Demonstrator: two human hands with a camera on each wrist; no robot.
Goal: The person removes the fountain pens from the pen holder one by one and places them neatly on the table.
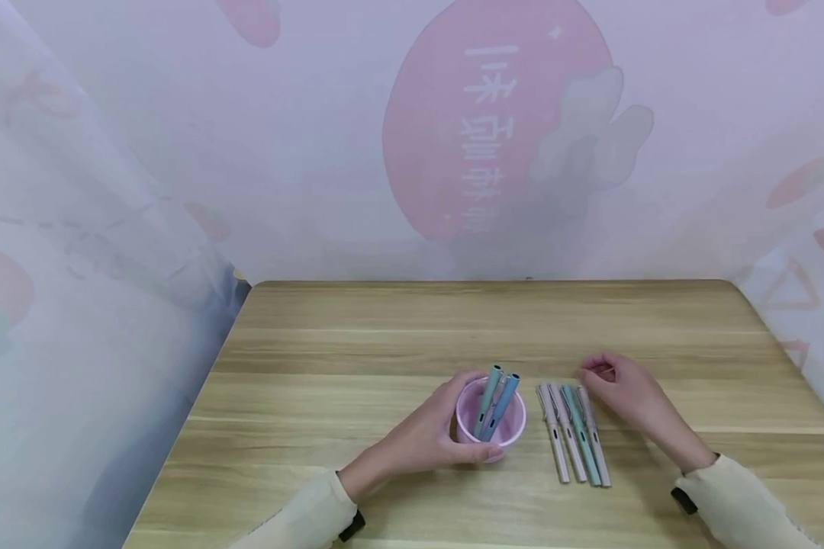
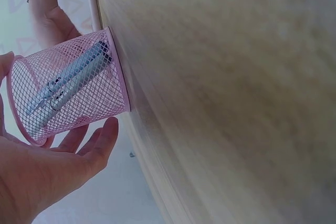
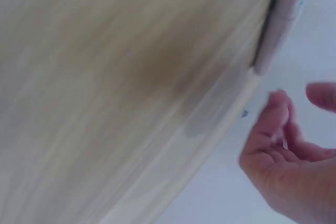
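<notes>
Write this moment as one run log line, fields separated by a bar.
left hand holds pink mesh cup | cup: pens inside | right hand open beside four pens lying on table

On the desk (image 1: 384, 328): cup (image 1: 515, 427) with 2 pens (image 1: 496, 400) inside, left of 4 pens (image 1: 573, 435) lying side by side.

Soft, even, bright light; faint shadows; hazy head view, blurred wrist views.
</notes>
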